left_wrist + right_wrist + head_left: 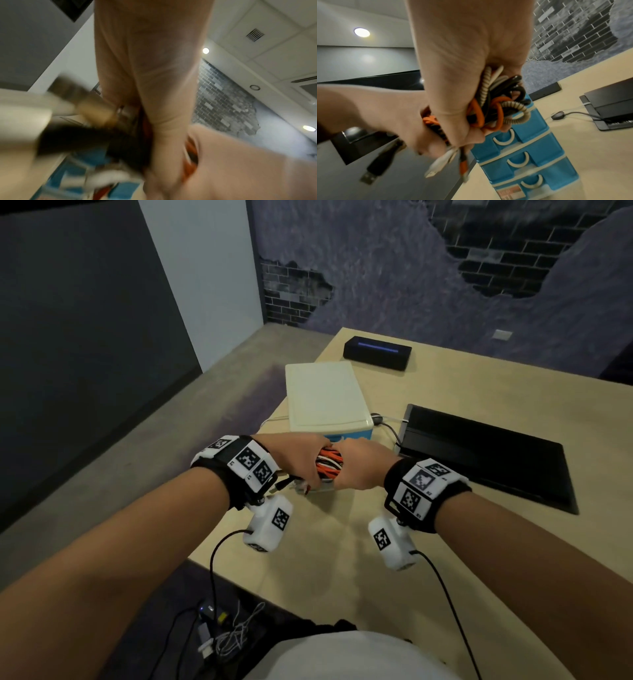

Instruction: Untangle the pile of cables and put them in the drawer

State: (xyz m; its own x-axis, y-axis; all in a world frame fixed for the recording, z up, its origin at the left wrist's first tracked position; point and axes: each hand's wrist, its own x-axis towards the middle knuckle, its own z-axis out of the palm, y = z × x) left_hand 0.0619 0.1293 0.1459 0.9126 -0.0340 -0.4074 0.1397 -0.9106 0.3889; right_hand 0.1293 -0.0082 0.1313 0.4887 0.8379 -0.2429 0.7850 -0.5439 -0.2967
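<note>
A bundle of orange, black, white and beige coiled cables [329, 462] is held above the table between both hands. My left hand [298, 460] grips its left side and my right hand [359, 467] grips its right side. In the right wrist view my right hand [471, 67] is clenched round the cable loops [496, 106], with my left hand [385, 108] beside it; a black USB plug [373, 174], a white plug [435, 167] and an orange plug [464, 166] dangle below. Just behind stands the blue drawer unit [530, 152] with its white top [325, 398]; its visible drawers are closed. The left wrist view is blurred.
A flat black screen [479, 453] lies to the right with a grey cable and puck [376, 419] leading to it. A black box with a blue light [376, 352] sits at the far table edge. More cables and plugs [222, 635] lie on the floor, front left.
</note>
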